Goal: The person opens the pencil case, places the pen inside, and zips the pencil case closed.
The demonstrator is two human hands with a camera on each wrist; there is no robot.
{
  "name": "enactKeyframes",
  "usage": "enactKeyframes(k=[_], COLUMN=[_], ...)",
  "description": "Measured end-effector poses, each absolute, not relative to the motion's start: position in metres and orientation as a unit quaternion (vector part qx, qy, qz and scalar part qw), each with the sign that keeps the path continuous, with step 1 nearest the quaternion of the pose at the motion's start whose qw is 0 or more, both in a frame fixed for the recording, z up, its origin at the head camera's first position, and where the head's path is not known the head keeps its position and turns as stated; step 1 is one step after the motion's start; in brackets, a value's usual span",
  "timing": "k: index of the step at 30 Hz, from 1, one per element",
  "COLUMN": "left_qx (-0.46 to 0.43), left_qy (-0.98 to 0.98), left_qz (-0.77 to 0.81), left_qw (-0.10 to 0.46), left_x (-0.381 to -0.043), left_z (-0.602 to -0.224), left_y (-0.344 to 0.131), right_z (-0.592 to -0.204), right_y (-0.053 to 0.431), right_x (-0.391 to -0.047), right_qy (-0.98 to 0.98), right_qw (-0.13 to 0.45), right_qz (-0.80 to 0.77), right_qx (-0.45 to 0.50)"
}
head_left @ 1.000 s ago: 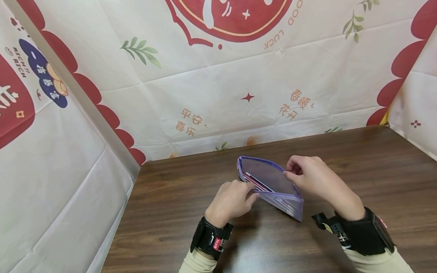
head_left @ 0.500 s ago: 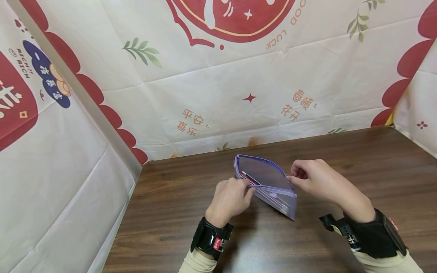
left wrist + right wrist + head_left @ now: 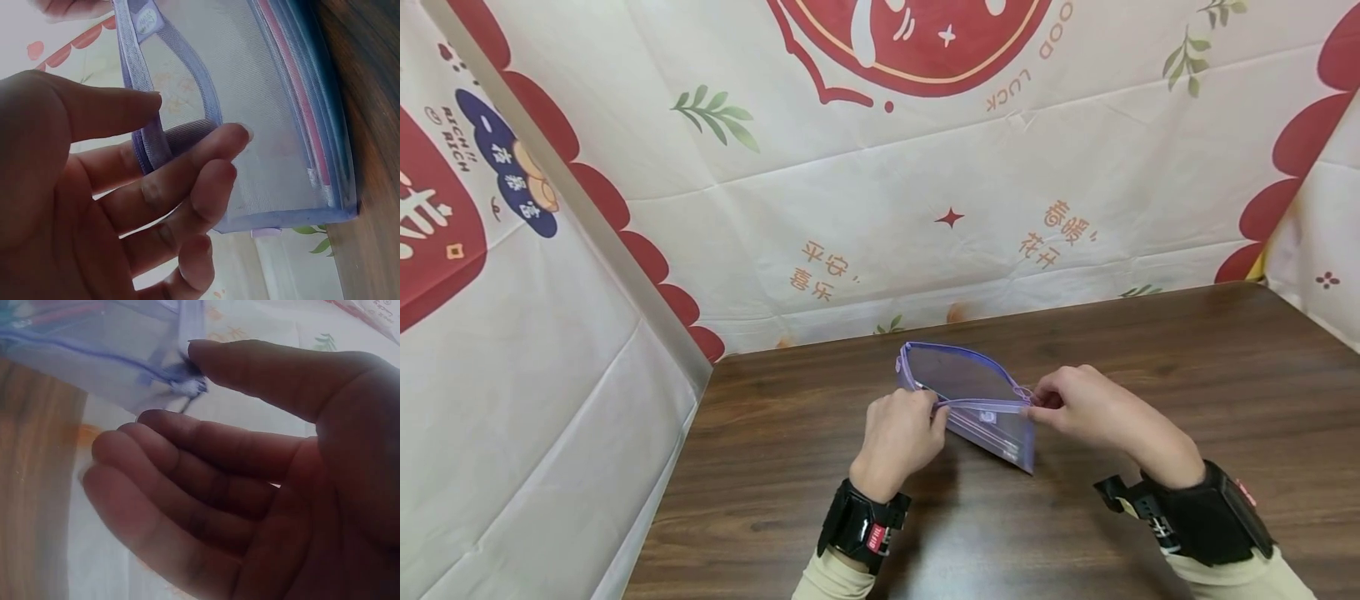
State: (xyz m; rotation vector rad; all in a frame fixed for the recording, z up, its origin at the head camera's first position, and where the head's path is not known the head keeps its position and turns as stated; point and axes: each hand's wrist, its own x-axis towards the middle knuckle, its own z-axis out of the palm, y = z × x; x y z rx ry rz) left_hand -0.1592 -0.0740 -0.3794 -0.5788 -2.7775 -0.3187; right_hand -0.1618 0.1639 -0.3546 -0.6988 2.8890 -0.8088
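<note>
A purple see-through mesh pencil case (image 3: 992, 429) stands tilted on the table, its zip mouth gaping. Several slim pencils (image 3: 294, 87) lie along its bottom, one of them pink. My left hand (image 3: 901, 433) pinches the front rim between thumb and fingers, near the left end. At the right corner of the mouth is my right hand (image 3: 1093, 412), its thumb tip against the case's edge. In the right wrist view, a gap shows between thumb and index finger, with the zip end (image 3: 187, 386) blurred between them. The other fingers are loosely bent.
The dark wooden table (image 3: 760, 500) meets a white printed cloth (image 3: 880, 192) behind the case. Another white cloth panel (image 3: 550, 400) slopes along the left, and one (image 3: 1315, 208) hangs at the right.
The pencil case has shifted a little left with my left hand still pinching its rim. My right hand has moved from the back rim to the mouth's right corner. The mouth has narrowed.
</note>
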Motion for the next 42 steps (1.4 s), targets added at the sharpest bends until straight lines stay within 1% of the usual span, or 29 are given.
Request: enactKeyframes(k=[3, 7, 13, 16, 21, 26, 33, 42], left_qx=[-0.204, -0.214, -0.222, -0.226, -0.231, -0.243, -0.229, -0.168], left_qy=[-0.961, -0.958, -0.958, -0.955, -0.945, -0.933, -0.938, -0.954], left_qz=[-0.114, -0.123, -0.134, -0.147, -0.181, -0.208, -0.224, -0.228], left_qw=[0.146, 0.147, 0.126, 0.124, 0.146, 0.163, 0.127, 0.097], left_x=[-0.159, -0.158, -0.158, -0.158, -0.158, -0.158, -0.159, -0.161], left_z=[-0.379, -0.379, -0.378, -0.377, -0.373, -0.366, -0.358, -0.354], left_y=[-0.075, -0.077, -0.077, -0.076, -0.07, -0.06, -0.041, -0.016], right_z=[-0.358, -0.36, -0.361, -0.361, -0.361, -0.362, -0.363, -0.362], right_y=[0.161, 0.158, 0.155, 0.154, 0.153, 0.152, 0.152, 0.152], right_x=[-0.164, -0.166, -0.168, -0.168, -0.168, -0.168, -0.168, -0.166], right_qy=[0.937, 0.936, 0.938, 0.937, 0.934, 0.936, 0.933, 0.929], right_qw=[0.03, 0.007, -0.016, -0.028, -0.051, -0.059, -0.071, -0.075], right_qz=[-0.269, -0.274, -0.268, -0.264, -0.257, -0.252, -0.255, -0.258], right_qx=[-0.223, -0.221, -0.221, -0.227, -0.242, -0.239, -0.244, -0.254])
